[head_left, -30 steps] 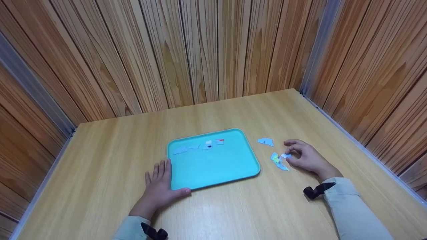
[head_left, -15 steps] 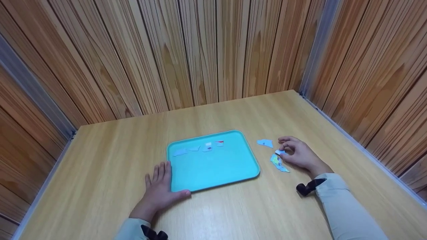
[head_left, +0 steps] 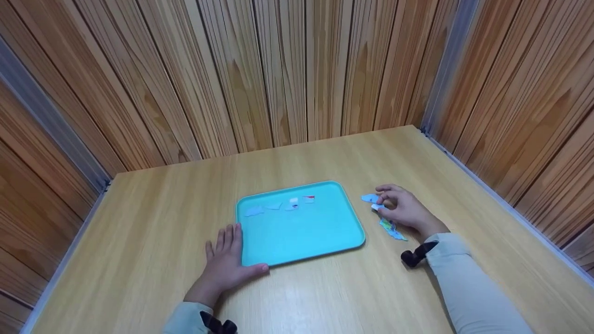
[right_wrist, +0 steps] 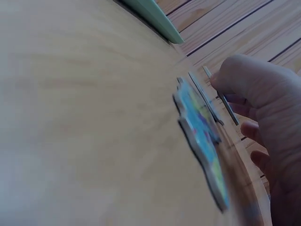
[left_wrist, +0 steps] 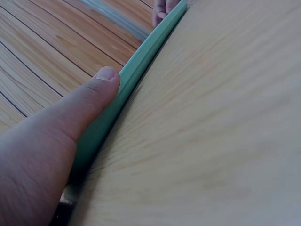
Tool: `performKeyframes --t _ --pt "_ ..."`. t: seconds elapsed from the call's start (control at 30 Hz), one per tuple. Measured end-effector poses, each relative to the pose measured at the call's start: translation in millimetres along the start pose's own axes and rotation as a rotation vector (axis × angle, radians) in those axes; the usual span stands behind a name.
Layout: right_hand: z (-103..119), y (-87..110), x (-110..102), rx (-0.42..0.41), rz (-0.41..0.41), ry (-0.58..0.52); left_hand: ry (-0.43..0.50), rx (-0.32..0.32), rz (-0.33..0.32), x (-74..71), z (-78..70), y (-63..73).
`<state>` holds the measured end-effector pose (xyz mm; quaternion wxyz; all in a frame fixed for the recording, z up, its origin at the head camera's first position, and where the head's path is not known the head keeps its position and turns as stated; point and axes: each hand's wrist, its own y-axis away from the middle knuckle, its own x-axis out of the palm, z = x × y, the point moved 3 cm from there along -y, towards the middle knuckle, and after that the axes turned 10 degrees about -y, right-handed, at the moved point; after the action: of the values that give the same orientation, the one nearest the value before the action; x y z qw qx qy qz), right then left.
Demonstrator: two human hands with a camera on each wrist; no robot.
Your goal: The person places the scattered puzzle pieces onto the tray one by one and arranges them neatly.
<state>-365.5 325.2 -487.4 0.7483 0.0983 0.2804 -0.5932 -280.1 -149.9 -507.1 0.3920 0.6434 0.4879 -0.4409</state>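
Note:
My right hand (head_left: 404, 209) pinches a small flat white-and-blue puzzle piece (head_left: 376, 207) between thumb and fingers, close over the table. In the right wrist view that piece (right_wrist: 227, 104) appears edge-on as a thin tilted slab. Just beyond it lies a light-blue puzzle piece (head_left: 369, 198), partly covered by my fingers. Nearer me is a blue puzzle piece with yellow and green print (head_left: 392, 231). My left hand (head_left: 224, 265) is spread at the near left corner of a turquoise tray (head_left: 301, 236), fingers along its left side and thumb against its front edge.
Along the tray's far part lie several pieces, among them a pale blue piece (head_left: 254, 211) and a white one with red (head_left: 308, 199). A wooden table (head_left: 297, 297) carries everything. Wood-plank walls (head_left: 278, 69) rise behind and at both sides.
My right hand has moved left and away from me with the pinched puzzle piece, past the yellow-and-green piece to the light-blue one. The left hand stays at the tray.

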Motion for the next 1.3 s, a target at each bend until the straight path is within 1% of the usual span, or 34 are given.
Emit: performKeyframes --t 0.17,0.37,0.6,0.63,0.8,0.87,0.93,1.1,1.3 --pt "5 -9.3 6 0.011 0.024 -0.014 0.003 0.000 0.013 -1.5 -1.2 0.5" --pt "13 -20.7 13 0.026 0.030 -0.018 0.001 -0.003 0.024 -4.6 -1.2 -0.6" --pt "24 -30.8 22 0.074 0.038 -0.050 -0.010 -0.003 0.020 -4.5 0.2 -2.3" --pt "25 -32.2 24 0.068 0.042 -0.050 -0.010 -0.005 0.019 -4.3 0.3 -2.2" --pt "31 -38.9 31 -0.023 0.051 -0.023 -0.002 -0.009 0.005 -3.3 -0.1 -0.6" --pt "33 -40.8 34 -0.044 0.052 -0.020 0.001 -0.009 0.002 -2.7 -0.4 -0.3" --pt "34 -42.6 38 -0.037 0.053 -0.026 -0.002 -0.012 0.007 -1.9 -0.1 -0.8" --pt "38 -46.7 45 0.013 0.072 -0.045 0.000 -0.017 0.022 -0.7 0.3 -1.4" --pt "42 -53.1 53 0.039 0.081 -0.026 0.010 -0.021 0.024 0.0 0.7 -0.9"
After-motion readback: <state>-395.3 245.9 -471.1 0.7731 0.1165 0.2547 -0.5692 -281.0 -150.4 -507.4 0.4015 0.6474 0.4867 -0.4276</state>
